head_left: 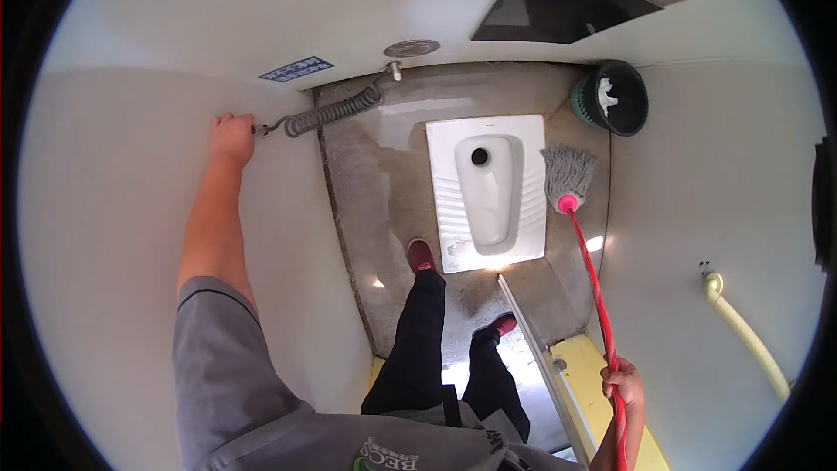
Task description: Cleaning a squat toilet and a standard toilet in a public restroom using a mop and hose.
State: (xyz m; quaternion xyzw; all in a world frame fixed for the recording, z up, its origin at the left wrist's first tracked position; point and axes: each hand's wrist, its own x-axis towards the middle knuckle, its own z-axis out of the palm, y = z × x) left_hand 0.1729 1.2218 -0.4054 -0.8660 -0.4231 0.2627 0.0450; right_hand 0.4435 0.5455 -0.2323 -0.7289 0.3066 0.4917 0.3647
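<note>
At the left wall my left hand (233,138) is closed around the end of a grey coiled hose (336,112). The hose stretches from a small metal valve (396,71) on the far wall, and whatever fitting sits inside my fingers is hidden. My right hand (623,384) wraps around the red handle of a mop (595,283), low on the right. The mop's grey string head (569,170) rests on the floor, close by the right edge of a white squat toilet (490,196).
A dark bin (625,96) with white paper in it stands in the far right corner. On the right wall is a cream grab bar (745,331). An open door's edge (540,353) rises beside my right leg. The grey floor (375,183) looks wet in patches.
</note>
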